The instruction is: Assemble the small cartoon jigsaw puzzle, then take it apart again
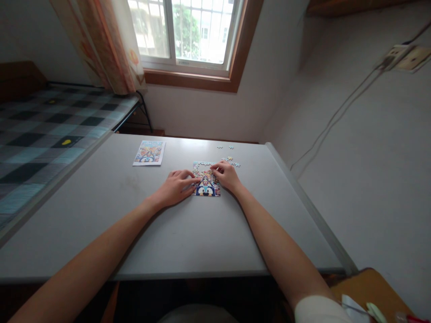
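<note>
A small jigsaw puzzle (206, 190), partly put together, lies flat on the grey-white table. Its lower part shows a blue cartoon dog face; near the top, a gap shows between the border strip and the middle. My left hand (178, 186) rests at the puzzle's left edge, fingers stretched out over it and holding nothing. At the upper right of the puzzle, my right hand (226, 175) pinches with thumb and forefinger on what looks like a puzzle piece, mostly hidden by the fingertips. Loose puzzle pieces (230, 158) lie just beyond my right hand.
A printed picture sheet (149, 153) with the same dog lies at the table's back left. More loose pieces (231, 147) are near the far edge. A checked bed (67, 116) stands left of the table (188, 242); a wall with a hanging cable (323, 132) runs along the right.
</note>
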The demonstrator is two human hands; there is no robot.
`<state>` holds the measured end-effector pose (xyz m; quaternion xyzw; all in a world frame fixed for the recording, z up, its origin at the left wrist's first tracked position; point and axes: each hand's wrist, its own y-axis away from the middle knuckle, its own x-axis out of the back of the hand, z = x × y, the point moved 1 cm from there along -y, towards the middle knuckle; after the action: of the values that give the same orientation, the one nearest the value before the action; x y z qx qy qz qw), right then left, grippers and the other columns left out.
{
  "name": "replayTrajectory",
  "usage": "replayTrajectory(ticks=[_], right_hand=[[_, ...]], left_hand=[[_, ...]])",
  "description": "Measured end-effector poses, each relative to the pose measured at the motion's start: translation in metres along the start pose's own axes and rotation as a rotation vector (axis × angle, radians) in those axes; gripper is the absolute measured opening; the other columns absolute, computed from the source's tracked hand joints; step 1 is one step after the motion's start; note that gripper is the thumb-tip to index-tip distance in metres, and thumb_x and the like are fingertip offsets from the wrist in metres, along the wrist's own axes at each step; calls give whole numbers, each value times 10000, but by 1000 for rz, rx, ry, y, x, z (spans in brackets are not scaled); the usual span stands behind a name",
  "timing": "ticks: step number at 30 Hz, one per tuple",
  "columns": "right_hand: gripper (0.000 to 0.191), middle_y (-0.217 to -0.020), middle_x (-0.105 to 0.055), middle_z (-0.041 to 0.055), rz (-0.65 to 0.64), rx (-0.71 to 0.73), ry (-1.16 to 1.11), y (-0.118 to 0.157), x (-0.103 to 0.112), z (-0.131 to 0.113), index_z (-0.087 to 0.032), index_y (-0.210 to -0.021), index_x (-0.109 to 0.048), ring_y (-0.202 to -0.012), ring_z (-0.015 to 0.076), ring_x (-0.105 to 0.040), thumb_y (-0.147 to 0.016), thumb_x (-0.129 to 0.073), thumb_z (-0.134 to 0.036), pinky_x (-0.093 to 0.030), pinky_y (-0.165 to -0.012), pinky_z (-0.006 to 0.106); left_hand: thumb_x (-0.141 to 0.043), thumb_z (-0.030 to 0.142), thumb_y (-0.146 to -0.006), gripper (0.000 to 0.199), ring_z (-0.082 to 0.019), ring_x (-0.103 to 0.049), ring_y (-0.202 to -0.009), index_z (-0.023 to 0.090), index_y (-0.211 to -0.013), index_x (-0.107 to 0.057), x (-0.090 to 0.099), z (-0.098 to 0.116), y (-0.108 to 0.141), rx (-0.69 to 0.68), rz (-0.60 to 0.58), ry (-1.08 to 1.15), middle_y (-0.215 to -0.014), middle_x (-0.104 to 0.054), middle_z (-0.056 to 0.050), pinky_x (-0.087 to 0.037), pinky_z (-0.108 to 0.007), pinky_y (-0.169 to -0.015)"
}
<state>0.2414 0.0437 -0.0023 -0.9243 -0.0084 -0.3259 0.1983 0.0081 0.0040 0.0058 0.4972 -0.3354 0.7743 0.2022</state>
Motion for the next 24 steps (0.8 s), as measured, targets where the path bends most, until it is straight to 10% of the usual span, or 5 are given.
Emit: replayTrajectory(ticks=[24], right_hand=[[91, -790, -592, 30, -12, -11, 86, 1, -1, -3, -175, -763, -721, -712, 134, -555, -785, -637, -203, -452, -729, 281]], left_hand=[[-511, 343, -933, 342, -229, -524, -1127, 378, -1264, -592, 0, 1, 0, 1, 5, 11, -1194, -579, -35, -345, -422, -999]])
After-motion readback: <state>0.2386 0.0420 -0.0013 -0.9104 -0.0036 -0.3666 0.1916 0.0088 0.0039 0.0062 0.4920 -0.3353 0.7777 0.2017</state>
